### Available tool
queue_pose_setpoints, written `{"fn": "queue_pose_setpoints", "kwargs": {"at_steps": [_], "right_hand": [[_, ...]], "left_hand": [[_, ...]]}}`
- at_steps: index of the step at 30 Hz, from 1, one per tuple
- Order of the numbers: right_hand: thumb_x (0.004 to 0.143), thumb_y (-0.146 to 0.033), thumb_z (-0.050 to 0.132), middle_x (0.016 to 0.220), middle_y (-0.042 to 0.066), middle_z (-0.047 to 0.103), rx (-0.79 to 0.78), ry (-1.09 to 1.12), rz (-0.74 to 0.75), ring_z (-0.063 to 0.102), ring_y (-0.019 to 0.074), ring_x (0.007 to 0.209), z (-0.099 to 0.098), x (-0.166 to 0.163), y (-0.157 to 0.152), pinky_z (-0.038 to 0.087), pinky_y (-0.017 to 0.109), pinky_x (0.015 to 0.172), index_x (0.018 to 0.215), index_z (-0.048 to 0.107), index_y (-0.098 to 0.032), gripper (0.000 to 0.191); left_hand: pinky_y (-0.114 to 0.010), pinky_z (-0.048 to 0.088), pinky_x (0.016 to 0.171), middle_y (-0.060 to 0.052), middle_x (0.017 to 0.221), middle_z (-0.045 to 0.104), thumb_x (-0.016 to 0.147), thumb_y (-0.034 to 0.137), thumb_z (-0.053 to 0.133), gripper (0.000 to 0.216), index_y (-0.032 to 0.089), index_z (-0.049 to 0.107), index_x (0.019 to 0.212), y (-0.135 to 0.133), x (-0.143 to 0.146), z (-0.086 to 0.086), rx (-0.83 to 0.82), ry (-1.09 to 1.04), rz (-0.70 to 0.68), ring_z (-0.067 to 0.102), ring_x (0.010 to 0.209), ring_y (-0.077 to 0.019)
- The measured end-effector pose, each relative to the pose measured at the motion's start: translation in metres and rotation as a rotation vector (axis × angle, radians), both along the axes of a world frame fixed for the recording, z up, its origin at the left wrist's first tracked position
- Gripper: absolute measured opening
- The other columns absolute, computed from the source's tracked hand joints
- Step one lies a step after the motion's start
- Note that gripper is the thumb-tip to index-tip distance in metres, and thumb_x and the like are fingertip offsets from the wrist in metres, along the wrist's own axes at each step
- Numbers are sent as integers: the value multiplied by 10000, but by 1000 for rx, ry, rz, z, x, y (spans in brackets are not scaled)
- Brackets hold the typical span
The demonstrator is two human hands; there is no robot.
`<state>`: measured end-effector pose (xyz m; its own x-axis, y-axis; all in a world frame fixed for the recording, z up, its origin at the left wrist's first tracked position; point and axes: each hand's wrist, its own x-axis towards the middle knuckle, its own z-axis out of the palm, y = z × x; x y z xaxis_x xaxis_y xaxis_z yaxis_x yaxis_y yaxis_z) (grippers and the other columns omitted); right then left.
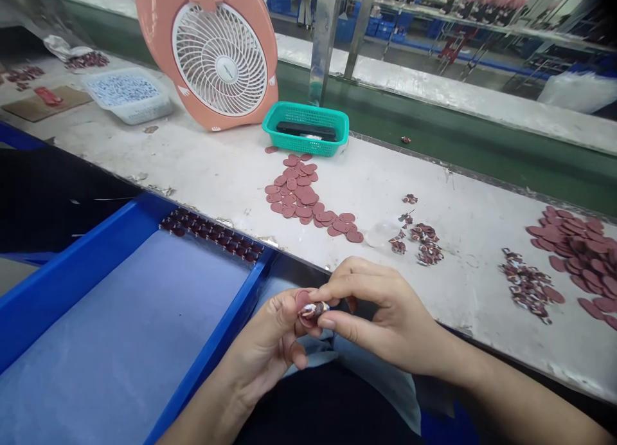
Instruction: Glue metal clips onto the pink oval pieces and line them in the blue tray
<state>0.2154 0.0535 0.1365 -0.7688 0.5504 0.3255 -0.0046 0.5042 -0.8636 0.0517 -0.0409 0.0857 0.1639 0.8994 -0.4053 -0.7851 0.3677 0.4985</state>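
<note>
Between my two hands, above my lap, is a dark red oval disc [303, 298] with a small brown-and-white figurine [313, 310] against it. My left hand [270, 332] is closed round the disc, thumb and fingers at its edge. My right hand [380, 310] pinches the figurine's right side between thumb and fingertips. Their exact contact is partly hidden by the fingers. On the worktop ahead lie a spread of dark red oval discs [303, 195] and a small cluster of figurines [427, 244].
A blue tray [96, 265] at my left holds rows of dark pieces [209, 234]. A pink fan [159, 40], a green basket [305, 143] and a white tub [144, 110] stand on the worktop. More discs [578, 252] and figurines [525, 284] lie at the right.
</note>
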Motion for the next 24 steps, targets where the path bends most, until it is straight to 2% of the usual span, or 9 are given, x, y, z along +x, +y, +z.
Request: {"fn": "queue_pose_setpoints", "kwargs": {"at_steps": [3,6,9,11,14,18,21,24], "right_hand": [[894,-132,702,861,23,685,104,50,-68,608,104,764,-5,-3,-1,510,216,674,1084,725,-154,193],[881,-90,697,843,39,668,374,71,-254,584,128,762,-16,-11,-4,504,252,681,1058,708,-131,182],[859,-65,719,805,51,662,659,71,-382,538,148,719,-31,-24,-11,477,291,660,1095,687,-107,241],[865,-78,719,785,52,663,770,83,-397,517,154,691,-41,-34,-16,458,301,636,1139,672,-105,279],[889,-108,699,757,45,656,803,105,-388,507,154,663,-53,-52,-20,447,305,620,1142,672,-116,255],[908,-134,678,760,49,660,737,97,-339,525,162,662,-62,-81,-22,456,322,630,1102,675,-115,195],[906,-142,672,746,50,663,732,74,-306,529,166,640,-61,-97,-22,457,324,602,1076,681,-114,172],[880,-134,683,692,43,661,781,107,-239,537,154,590,-53,-97,-25,473,312,564,1050,688,-87,176]], "left_hand": [[-143,558,423,-59,855,695,609,615,825,568,170,797,961,0,-4,-4,17,12,-9,654,674,-124],[-153,543,408,-35,925,690,558,615,856,569,226,781,967,-1,-5,-5,-37,130,162,634,656,-113],[-135,471,366,13,763,643,529,517,923,438,223,758,808,-4,-3,-5,-58,312,393,535,551,-78],[-128,425,356,29,681,614,524,465,943,395,210,739,746,-5,-3,-7,-36,386,471,476,501,-62],[-126,395,368,38,691,623,573,408,934,333,201,723,726,-8,-9,-11,-39,452,550,434,478,-42],[-138,392,385,23,759,643,611,405,912,327,185,696,722,-14,-23,-15,-125,488,621,475,532,-58],[-156,403,392,15,789,645,618,451,894,370,182,682,760,-17,-36,-17,-205,498,657,509,557,-73],[-182,437,420,-1,856,667,638,461,870,386,195,664,827,-17,-63,-26,-273,572,676,618,641,-121]]}}
